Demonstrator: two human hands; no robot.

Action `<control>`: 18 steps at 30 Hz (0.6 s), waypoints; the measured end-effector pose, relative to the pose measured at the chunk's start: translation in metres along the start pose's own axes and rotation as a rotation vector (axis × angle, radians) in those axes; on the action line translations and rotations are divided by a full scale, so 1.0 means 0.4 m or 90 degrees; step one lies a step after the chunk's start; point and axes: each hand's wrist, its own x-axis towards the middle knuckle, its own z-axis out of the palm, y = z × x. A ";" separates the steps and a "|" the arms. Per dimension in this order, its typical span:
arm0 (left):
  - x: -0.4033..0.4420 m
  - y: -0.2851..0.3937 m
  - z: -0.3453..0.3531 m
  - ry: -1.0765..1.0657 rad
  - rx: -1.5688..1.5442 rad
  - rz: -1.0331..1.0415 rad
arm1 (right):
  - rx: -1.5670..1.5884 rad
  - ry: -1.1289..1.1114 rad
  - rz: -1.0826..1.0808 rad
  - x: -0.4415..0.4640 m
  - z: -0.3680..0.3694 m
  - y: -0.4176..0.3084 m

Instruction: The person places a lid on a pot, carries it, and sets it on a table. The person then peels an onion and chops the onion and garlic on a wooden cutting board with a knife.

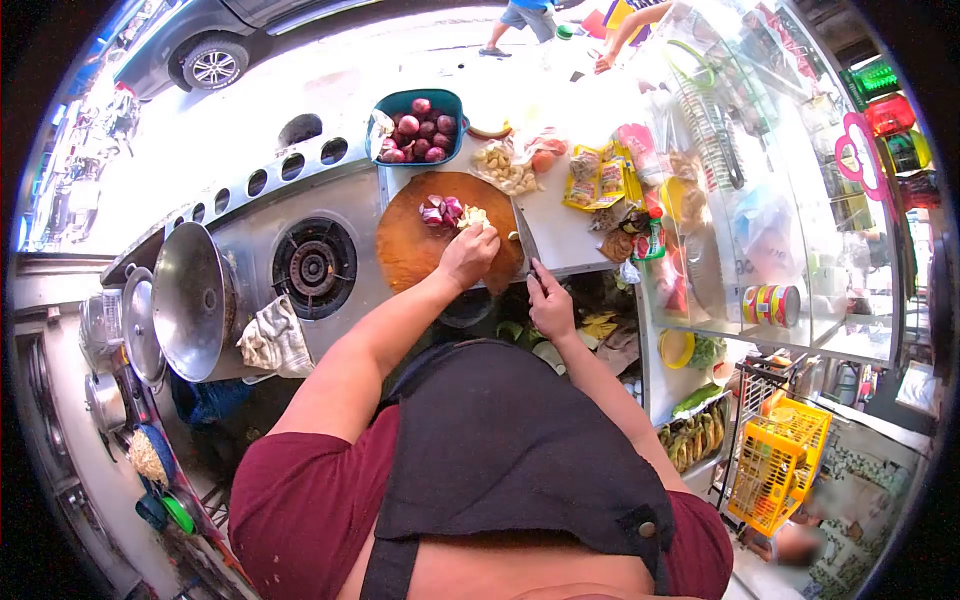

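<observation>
On the round wooden chopping board [410, 245] lie cut red onion pieces [440, 210] and, right beside them, a small heap of pale peeled garlic [472, 217]. My left hand [470, 256] rests on the board with its fingers curled together against the garlic; how much they hold is hidden. My right hand [551, 302] is closed around the handle of a knife [523, 240]. The blade points away from me at the board's right edge. A small pale piece of garlic [513, 236] lies near the blade.
A teal basin [377, 128] of red onions stands behind the board. A bag of garlic [505, 168] and yellow packets [600, 178] lie to its right. At left are a gas burner [315, 262], a rag [275, 338] and a large wok [192, 300]. A glass case [780, 220] stands right.
</observation>
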 end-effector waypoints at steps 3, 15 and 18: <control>0.004 -0.011 -0.005 0.050 -0.023 0.003 | -0.249 0.062 -0.113 0.003 0.017 0.007; -0.085 0.005 -0.035 0.136 -0.288 -0.057 | -0.426 0.099 -0.223 -0.022 0.053 0.035; -0.077 0.008 -0.039 0.141 -0.301 -0.077 | -0.445 0.096 -0.190 -0.026 0.064 0.043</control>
